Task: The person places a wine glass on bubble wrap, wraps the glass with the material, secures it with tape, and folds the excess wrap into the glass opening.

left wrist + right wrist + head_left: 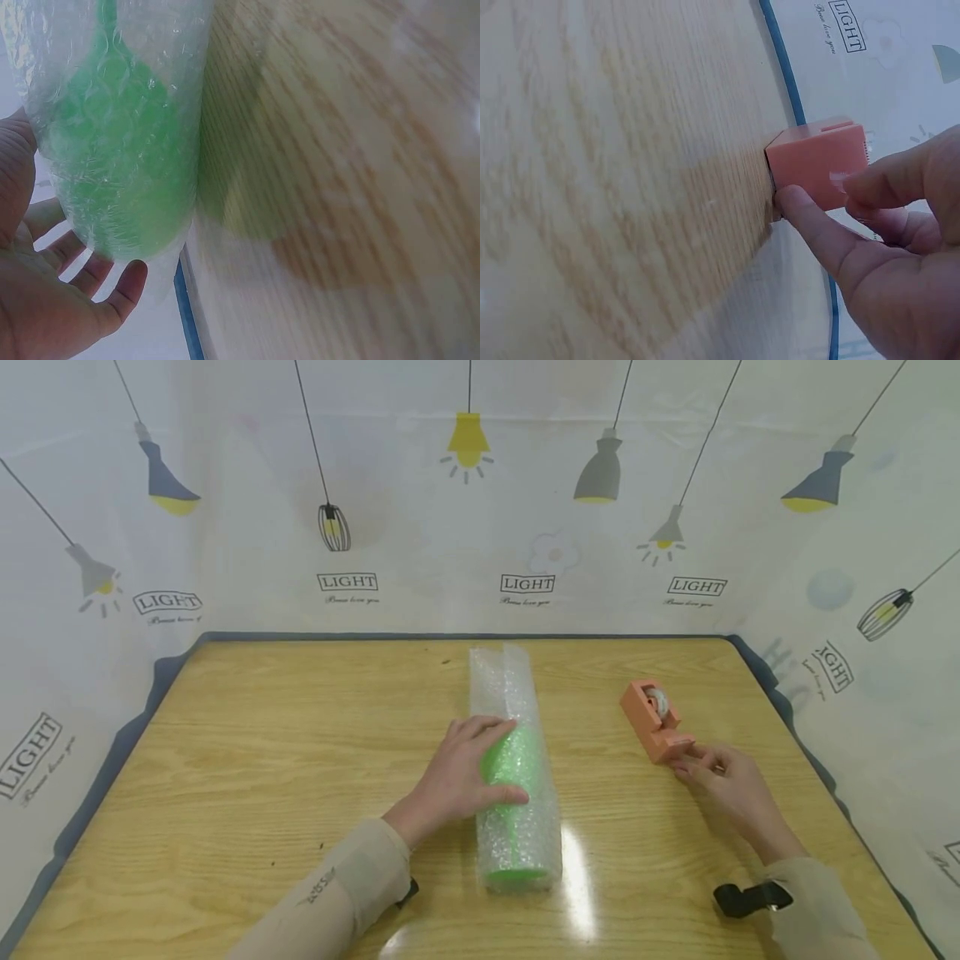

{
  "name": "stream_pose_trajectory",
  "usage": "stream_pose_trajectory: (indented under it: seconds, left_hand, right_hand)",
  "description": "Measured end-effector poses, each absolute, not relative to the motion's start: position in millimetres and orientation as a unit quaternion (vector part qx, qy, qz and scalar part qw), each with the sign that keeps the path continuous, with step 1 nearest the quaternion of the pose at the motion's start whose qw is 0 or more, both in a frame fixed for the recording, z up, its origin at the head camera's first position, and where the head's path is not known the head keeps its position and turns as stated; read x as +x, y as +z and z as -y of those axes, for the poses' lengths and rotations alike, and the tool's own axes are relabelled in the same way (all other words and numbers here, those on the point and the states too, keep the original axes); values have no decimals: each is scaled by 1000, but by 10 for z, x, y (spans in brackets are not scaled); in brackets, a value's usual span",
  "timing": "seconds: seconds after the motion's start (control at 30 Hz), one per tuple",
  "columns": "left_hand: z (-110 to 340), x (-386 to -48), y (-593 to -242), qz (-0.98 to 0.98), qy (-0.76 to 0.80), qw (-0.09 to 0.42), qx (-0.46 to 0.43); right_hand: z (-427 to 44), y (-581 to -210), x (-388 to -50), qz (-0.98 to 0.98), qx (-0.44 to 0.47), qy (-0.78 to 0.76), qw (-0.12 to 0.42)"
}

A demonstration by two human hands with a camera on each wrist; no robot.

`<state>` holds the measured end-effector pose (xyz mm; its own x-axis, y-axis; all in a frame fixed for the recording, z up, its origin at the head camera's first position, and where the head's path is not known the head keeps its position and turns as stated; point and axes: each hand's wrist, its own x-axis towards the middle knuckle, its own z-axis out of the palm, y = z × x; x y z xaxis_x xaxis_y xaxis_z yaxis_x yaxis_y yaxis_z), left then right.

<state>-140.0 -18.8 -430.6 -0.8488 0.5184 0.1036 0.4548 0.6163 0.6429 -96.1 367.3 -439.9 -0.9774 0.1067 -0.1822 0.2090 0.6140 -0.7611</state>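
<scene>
A green goblet (519,764) lies on its side, rolled inside clear bubble wrap (498,681), in the middle of the table. My left hand (461,772) holds the roll from its left side, thumb and fingers spread over the goblet's bowl. In the left wrist view the bowl and part of the stem show through the wrap. To the right is a salmon-coloured tape dispenser (645,718) with a roll of clear tape. At its near end my right hand (731,781) pinches a short end of clear tape (838,181), its thumb and fingers close to the cutting edge.
The wooden table (300,718) has a dark edging along its back and sides. A white cloth backdrop (420,527) printed with lamps rises behind and beside it. A black strap (750,899) is at the right wrist.
</scene>
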Motion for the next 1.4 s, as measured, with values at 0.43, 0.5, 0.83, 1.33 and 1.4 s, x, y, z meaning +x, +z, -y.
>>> stream_pose_trajectory:
  seconds: [0.43, 0.5, 0.83, 1.33, 1.4]
  left_hand:
    - [191, -1393, -4302, -899, 341, 44, 272]
    - [191, -1395, -4304, -900, 339, 46, 271]
    - [189, -1397, -4301, -901, 336, 47, 271]
    - [191, -1403, -4304, -903, 327, 44, 274]
    - [193, -1405, -4301, -904, 325, 45, 275]
  right_hand:
    - [-3644, -4227, -853, -937, 48, -344, 45]
    - [-3596, -4174, -845, -935, 37, -349, 53]
    - [-3337, -3998, -893, -903, -62, -416, 86]
    - [-2976, -3788, -1051, -882, -155, -428, 127]
    - [-2925, -3765, -1070, -878, -159, -431, 135]
